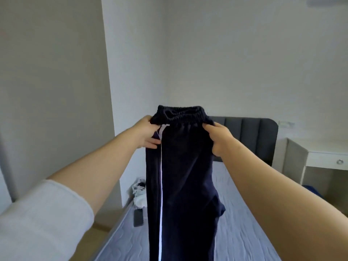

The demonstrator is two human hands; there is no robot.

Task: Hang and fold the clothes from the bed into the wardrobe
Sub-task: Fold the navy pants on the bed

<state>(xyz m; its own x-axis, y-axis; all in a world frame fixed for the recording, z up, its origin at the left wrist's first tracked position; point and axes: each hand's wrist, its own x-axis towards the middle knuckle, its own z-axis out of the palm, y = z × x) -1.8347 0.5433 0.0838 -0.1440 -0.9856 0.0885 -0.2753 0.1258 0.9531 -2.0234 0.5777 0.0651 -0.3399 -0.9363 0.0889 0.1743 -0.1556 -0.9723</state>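
The left hand [146,133] and right hand [218,138] each gripped the elastic waistband of dark navy, white-striped track trousers [180,176]. The trousers hung above the grey quilted mattress [244,213].

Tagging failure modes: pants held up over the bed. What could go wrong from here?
1. The left hand and right hand each grip only a waistband corner of the navy track pants; a slip would probably drop them crooked.
2. The phone lies by the mattress edge, beside where the legs hang; laying them down might bury it or sweep it off.
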